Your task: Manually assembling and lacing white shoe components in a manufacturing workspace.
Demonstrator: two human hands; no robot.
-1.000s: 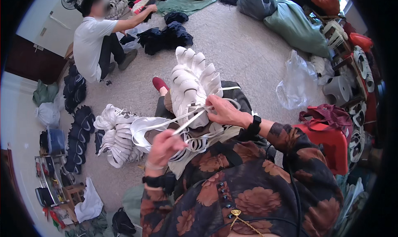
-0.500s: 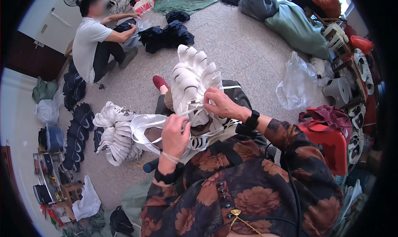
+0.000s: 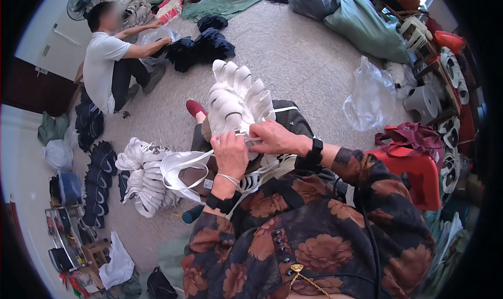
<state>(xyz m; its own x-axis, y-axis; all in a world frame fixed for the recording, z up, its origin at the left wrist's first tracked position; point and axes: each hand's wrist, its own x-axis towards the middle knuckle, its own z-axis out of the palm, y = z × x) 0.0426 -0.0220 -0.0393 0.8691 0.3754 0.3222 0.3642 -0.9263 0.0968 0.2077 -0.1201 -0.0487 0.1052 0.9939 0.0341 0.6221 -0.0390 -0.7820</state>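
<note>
My left hand [image 3: 230, 155] and my right hand [image 3: 275, 137] meet over my lap, fingers closed in a pinch on a white shoelace [image 3: 252, 139]. The lace lies at the near end of a fanned stack of white shoe uppers [image 3: 225, 102] resting on my knees. Left of my left hand, a white shoe upper with a brown lining [image 3: 172, 169] and a looped lace lies open. Beyond it sits another bundle of white uppers [image 3: 144, 176]. My left fingertips partly hide the lace.
At the far left a person in a white shirt [image 3: 105, 63] crouches by dark bundles [image 3: 201, 48]. A red stool [image 3: 414, 176] with a maroon bag stands at my right. Clear plastic [image 3: 371, 97] lies on the floor near a green sack [image 3: 369, 32]. Dark uppers [image 3: 98, 181] line the left.
My left hand has moved up and right to join the right hand at the lace. My right hand has shifted slightly down and left. The whole view has turned slightly.
</note>
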